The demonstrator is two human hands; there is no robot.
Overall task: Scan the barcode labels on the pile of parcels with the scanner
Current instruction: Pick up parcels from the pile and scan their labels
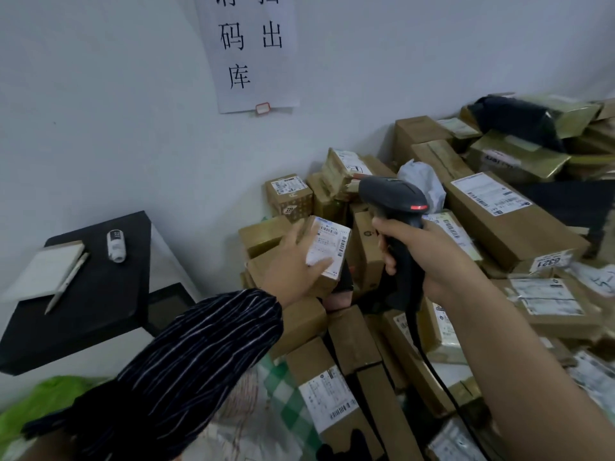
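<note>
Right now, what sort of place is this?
Likely a courier depot's outbound scanning corner: heaped brown cardboard parcels with barcode labels, one small box gripped in the left hand, a black scanner in the right hand, a white paper wall sign reading 出库.

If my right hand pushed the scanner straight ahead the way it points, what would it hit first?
Probably the taped parcel beyond the scanner in the right hand; depth is unclear.

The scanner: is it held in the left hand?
No, the right hand grips the scanner by its handle, while the left hand holds a small labelled parcel.
</note>
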